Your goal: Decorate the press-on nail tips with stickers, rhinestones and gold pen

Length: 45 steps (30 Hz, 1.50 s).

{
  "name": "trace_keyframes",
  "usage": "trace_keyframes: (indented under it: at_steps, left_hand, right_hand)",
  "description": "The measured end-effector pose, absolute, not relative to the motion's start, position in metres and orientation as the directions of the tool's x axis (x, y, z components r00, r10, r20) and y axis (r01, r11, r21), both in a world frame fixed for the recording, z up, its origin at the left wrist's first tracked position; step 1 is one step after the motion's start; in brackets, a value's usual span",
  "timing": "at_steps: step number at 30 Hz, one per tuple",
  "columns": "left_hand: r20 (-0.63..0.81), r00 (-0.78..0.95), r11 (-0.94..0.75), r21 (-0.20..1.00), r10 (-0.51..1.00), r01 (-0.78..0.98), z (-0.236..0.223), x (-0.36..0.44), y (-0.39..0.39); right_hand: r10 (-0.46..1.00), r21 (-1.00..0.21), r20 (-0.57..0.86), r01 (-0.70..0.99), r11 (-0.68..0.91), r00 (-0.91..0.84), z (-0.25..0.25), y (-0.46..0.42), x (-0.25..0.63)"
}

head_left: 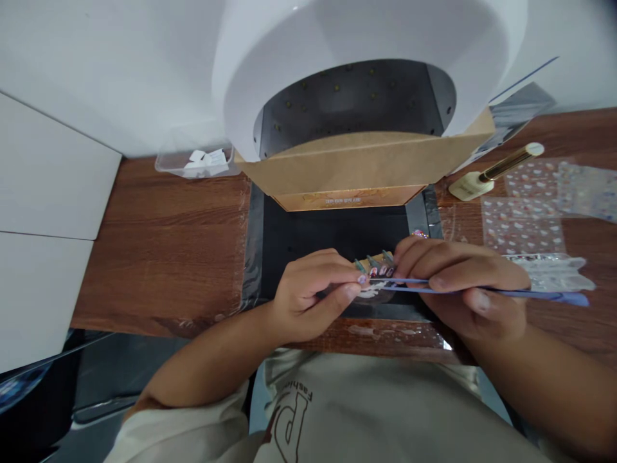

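Observation:
My left hand (315, 292) is closed in a pinch, thumb and index finger on a small decorated false nail (363, 279). Several more false nails (384, 271) sit on greenish clips beside it, above a tan piece. My right hand (470, 283) grips blue-purple tweezers (540, 295), whose two slim arms point left toward the nail in my left fingers. Whether the tips touch that nail is too small to tell. A whitish patch (373, 289) shows under the tweezer tips.
A white nail lamp (236, 83) stands on a cardboard box (347, 168) behind the black mat (308, 238). At right are a polish bottle (470, 186) and patterned sticker sheets (523, 225). A clear tray (168, 162) holding white scraps is at back left.

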<state>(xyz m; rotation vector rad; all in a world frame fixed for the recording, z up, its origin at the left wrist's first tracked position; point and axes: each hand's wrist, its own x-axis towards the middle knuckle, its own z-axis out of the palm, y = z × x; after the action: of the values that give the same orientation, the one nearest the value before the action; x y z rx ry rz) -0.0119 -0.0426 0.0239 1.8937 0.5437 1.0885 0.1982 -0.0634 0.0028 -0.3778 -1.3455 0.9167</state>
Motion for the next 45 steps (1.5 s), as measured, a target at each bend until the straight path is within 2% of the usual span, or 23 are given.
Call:
trace_keyframes:
  at_steps: [6,19,25,35,45]
  left_hand:
    - [0.496,0.517,-0.559,0.828,0.698,-0.041,0.023,-0.0117,-0.0419]
    - [0.465,0.527,-0.521,0.852,0.711,-0.05,0.0232,-0.0126,-0.0434]
    - [0.48,0.525,-0.542,0.84,0.703,-0.043,0.0234,-0.0122,-0.0428]
    - [0.479,0.528,-0.551,0.834,0.702,-0.023,0.0228,-0.0127,-0.0437]
    - [0.486,0.515,-0.557,0.83,0.706,-0.02,0.0225,-0.0118,-0.0434]
  right_hand:
    - [0.75,-0.729,0.657,-0.311,0.609,-0.072,0.0022,-0.0646,0.2019]
    - [0.816,-0.715,0.577,-0.503,0.486,-0.032,-0.0002,-0.0631,0.1961]
    - [0.794,-0.723,0.608,-0.41,0.556,0.005,0.0029,-0.0639,0.1957]
    - [0.729,-0.716,0.677,-0.32,0.62,-0.1,0.0042,-0.0662,0.2024]
    - [0.724,-0.709,0.689,-0.238,0.664,-0.033,0.0012,-0.0691,0.2006]
